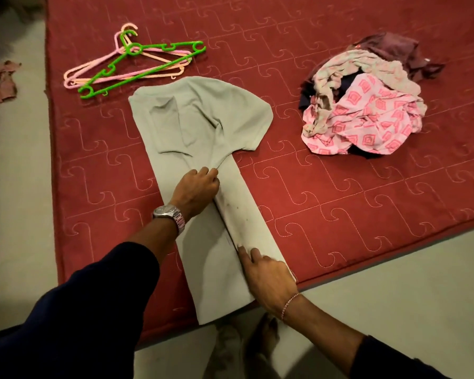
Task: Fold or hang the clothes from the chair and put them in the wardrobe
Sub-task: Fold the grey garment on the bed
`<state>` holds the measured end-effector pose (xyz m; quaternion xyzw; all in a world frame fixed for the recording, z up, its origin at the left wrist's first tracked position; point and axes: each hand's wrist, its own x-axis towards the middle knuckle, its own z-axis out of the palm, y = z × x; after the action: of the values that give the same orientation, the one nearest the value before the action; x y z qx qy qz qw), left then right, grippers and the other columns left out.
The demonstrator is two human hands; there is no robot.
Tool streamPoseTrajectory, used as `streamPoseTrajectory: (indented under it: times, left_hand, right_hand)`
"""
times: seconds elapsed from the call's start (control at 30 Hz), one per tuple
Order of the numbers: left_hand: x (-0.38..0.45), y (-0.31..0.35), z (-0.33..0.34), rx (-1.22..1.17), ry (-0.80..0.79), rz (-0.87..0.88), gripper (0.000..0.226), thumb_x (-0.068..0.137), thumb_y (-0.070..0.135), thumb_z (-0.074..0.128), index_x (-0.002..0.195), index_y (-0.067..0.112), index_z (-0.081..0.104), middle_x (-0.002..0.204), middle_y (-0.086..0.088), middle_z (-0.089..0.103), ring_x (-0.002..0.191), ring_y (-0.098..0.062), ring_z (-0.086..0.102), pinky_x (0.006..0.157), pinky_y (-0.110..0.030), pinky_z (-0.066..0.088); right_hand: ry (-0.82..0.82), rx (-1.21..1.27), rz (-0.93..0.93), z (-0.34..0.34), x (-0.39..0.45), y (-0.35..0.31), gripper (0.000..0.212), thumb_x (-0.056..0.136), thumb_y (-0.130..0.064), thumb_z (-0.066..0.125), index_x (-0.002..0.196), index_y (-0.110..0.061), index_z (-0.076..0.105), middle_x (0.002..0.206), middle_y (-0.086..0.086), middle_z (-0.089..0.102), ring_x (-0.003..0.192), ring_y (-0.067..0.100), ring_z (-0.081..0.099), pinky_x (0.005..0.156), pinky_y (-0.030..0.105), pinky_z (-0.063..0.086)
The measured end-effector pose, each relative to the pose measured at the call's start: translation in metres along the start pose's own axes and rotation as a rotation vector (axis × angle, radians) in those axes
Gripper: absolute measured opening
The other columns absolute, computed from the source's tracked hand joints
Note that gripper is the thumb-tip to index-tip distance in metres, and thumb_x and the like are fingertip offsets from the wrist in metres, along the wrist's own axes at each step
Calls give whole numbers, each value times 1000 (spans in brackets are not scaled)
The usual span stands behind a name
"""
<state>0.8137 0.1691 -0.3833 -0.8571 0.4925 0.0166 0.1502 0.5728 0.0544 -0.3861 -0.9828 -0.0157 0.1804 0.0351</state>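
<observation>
A pale grey T-shirt lies flat on the red mattress, its right side folded lengthwise over the body. The left hand pinches the folded edge between curled fingers just below the sleeve; the right hand rests on the same edge nearer the hem, index and middle fingers extended and pressing the cloth flat. Beyond the left fingers lie plastic hangers, unused. Well to the right of both hands sits a heap of unsorted clothes. Judged stage: early. The first garment is only part-folded, the heap awaits folding or hanging, and no wardrobe is in view.
</observation>
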Motion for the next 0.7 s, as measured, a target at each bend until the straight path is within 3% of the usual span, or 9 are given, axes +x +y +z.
streamPoseTrajectory:
  times: [0.1, 0.17, 0.23, 0.3, 0.4, 0.5, 0.57, 0.7]
  left_hand:
    - [-7, 3, 4, -43, 13, -50, 21, 87, 3, 50, 101, 9, 65, 103, -9, 60, 86, -27, 59, 65, -36, 46]
    - [-9, 4, 7, -57, 21, -71, 19, 87, 4, 51, 101, 10, 63, 102, -8, 59, 89, -26, 57, 67, -36, 45]
    - [-9, 8, 8, -68, 61, -85, 16, 86, 4, 52, 97, 11, 61, 98, -8, 59, 89, -26, 54, 68, -36, 43]
    - [-9, 15, 13, -101, 124, -83, 15, 89, 9, 50, 101, 9, 58, 101, -10, 58, 92, -27, 52, 72, -37, 44]
    - [-12, 25, 26, -157, 135, -83, 44, 98, 27, 38, 133, 4, 52, 135, -18, 53, 124, -33, 49, 99, -45, 44]
    - [-16, 31, 36, -216, 6, -143, 60, 104, 39, 29, 155, 6, 29, 161, -16, 27, 150, -32, 24, 121, -49, 23]
    - [-18, 33, 40, -248, -24, -159, 63, 105, 42, 23, 158, 8, 19, 165, -15, 15, 154, -30, 12, 124, -49, 14]
    - [-20, 37, 40, -250, -14, -185, 64, 105, 43, 23, 158, 7, 17, 166, -16, 13, 154, -30, 8, 125, -48, 9]
  right_hand:
    - [-55, 27, -50, 1, -4, -1, 80, 82, -16, 69, 153, -8, 34, 105, 8, 61, 65, 26, 64, 48, 34, 30]
    - [-47, 218, -87, 1, -4, 2, 62, 102, -24, 42, 158, -11, 19, 119, 8, 56, 84, 30, 64, 59, 38, 40]
    - [25, 311, -74, -3, 0, 8, 49, 107, -31, 31, 153, -16, 34, 116, 2, 57, 88, 25, 62, 66, 38, 49]
    - [177, 297, -44, 0, 5, 15, 39, 105, -29, 37, 141, -18, 50, 111, -1, 57, 89, 17, 59, 66, 32, 54]
    - [207, 233, -123, 15, 13, 26, 39, 102, -29, 46, 141, -20, 49, 125, 1, 53, 105, 16, 52, 80, 31, 52]
    - [219, 258, -169, 18, 18, 36, 39, 103, -34, 45, 140, -22, 49, 131, 1, 50, 110, 15, 50, 84, 33, 52]
    - [233, 316, -163, 15, 20, 40, 37, 105, -38, 42, 138, -23, 49, 129, 0, 50, 108, 12, 50, 84, 30, 52]
    - [188, 245, -255, 17, 21, 46, 39, 102, -47, 43, 134, -26, 51, 127, -3, 50, 110, 13, 49, 88, 33, 49]
